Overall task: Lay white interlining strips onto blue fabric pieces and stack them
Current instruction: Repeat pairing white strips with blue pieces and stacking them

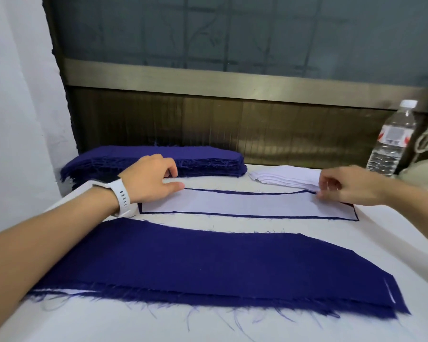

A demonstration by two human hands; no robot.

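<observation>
A white interlining strip (247,206) lies flat on a blue fabric piece, whose edge (245,215) shows as a thin dark border around it. My left hand (151,180), with a white watch on the wrist, holds the strip's left end with curled fingers and thumb. At the strip's right end my right hand (346,185) pinches its corner. A thick stack of blue pieces (208,156) sits at the back left. Beside it at the back right lies a pile of white strips (284,177). Nearest me is a stack of finished blue pieces (208,265), white showing at its edges.
A clear water bottle (391,141) stands at the back right, next to a pale rope and a beige object. A brown wall panel with a window above runs behind the white table (232,327). Loose blue threads fringe the near stack.
</observation>
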